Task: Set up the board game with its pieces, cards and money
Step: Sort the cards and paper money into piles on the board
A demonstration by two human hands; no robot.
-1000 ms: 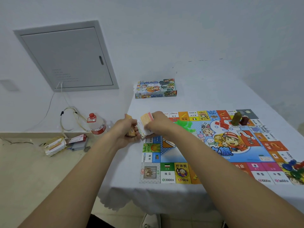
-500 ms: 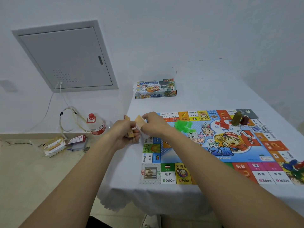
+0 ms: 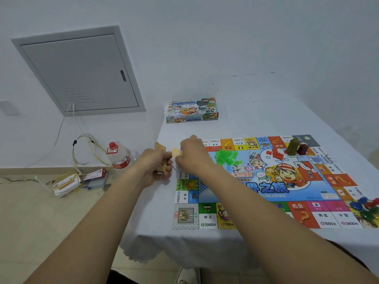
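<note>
— White cloth [image 3: 266, 119] covers our table; what do we hold?

— Our left hand [image 3: 155, 167] curls round a stack of orange cards [image 3: 159, 149]. Our right hand [image 3: 192, 154] pinches one card [image 3: 176, 152] just beside it.

— And the board [image 3: 266, 181]?

— Flat under our right arm, with green pieces [image 3: 226, 156], red pieces [image 3: 276, 154] and a die [image 3: 253, 155] on it. The box [image 3: 191, 110] sits beyond.

— On the floor?

— A bottle [image 3: 119, 156].
</note>
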